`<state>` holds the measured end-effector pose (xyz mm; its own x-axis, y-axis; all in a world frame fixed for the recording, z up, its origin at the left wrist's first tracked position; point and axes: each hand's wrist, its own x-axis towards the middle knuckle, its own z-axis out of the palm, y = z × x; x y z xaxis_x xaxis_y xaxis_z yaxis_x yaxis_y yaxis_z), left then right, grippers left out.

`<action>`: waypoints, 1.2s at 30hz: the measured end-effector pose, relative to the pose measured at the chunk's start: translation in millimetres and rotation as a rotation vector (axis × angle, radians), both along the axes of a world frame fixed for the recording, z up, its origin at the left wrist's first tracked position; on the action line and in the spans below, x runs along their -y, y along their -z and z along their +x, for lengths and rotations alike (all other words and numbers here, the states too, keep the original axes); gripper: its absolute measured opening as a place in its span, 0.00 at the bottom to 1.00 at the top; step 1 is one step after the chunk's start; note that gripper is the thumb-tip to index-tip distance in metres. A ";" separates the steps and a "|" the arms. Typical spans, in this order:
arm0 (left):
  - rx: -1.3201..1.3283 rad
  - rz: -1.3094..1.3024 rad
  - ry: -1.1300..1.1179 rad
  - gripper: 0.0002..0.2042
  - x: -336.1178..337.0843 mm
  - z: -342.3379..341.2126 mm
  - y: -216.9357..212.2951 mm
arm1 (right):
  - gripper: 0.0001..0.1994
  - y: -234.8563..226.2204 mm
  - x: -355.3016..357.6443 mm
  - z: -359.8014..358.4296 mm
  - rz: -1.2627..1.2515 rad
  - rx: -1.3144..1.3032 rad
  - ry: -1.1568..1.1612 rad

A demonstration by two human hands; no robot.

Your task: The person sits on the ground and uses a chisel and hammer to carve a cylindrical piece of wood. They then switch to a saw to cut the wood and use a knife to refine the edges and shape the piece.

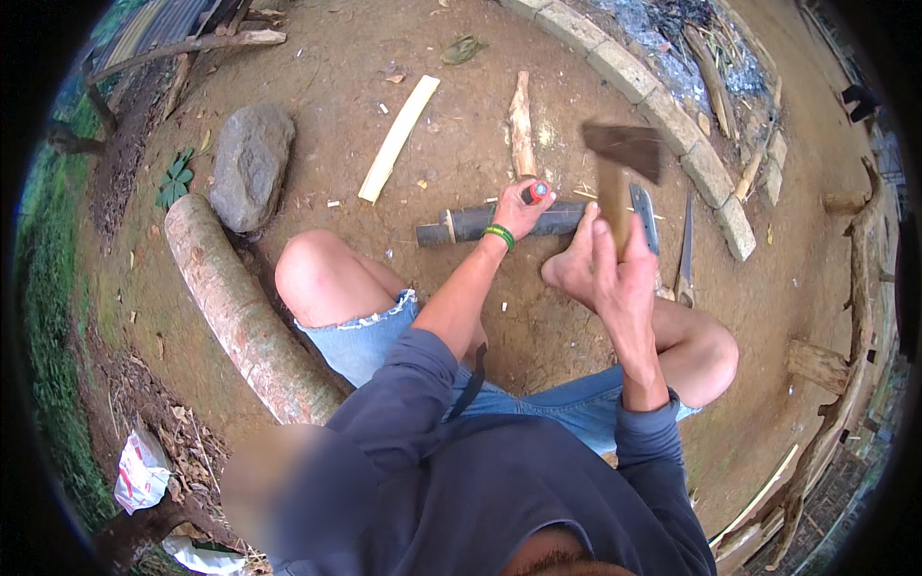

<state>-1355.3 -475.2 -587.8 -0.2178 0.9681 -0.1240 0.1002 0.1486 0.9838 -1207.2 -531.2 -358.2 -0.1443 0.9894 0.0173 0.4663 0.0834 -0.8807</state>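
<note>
My left hand (521, 209) is closed around the red handle of a chisel-like tool (535, 193), seen end-on; its tip is hidden below the fist. Under that hand lies a dark bamboo-like tube (471, 225) with a pale ring near its left end. My bare foot (573, 264) rests against the tube's right part. Raised over the foot, my right hand (624, 274) grips the wooden handle of a hatchet (622, 154), its brown metal head slightly blurred. Beyond the left hand, a wooden stick (521, 125) lies on the ground.
A flat blue-grey blade (644, 216) and a handsaw (686, 250) lie at the right. A pale split strip (400, 139) is farther off. On the left are a large stone (252, 166) and a thick log (245, 307). Concrete blocks (663, 110) border ashes (672, 48).
</note>
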 end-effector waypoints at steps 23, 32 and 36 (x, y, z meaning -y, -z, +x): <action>0.106 -0.162 0.317 0.14 -13.9 -22.0 -13.2 | 0.12 -22.3 -6.2 14.8 0.159 -0.078 0.041; 0.152 -0.100 0.227 0.15 -14.5 -34.6 8.9 | 0.16 87.6 -5.2 30.9 0.106 0.243 -0.023; 0.167 -0.091 0.149 0.15 -3.2 -55.6 6.5 | 0.14 12.2 -14.8 18.7 0.079 0.039 0.049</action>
<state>-1410.8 -472.0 -594.3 -0.0429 0.9711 -0.2346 -0.0351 0.2332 0.9718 -1188.5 -516.4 -370.4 -0.0975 0.9911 0.0907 0.5052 0.1278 -0.8535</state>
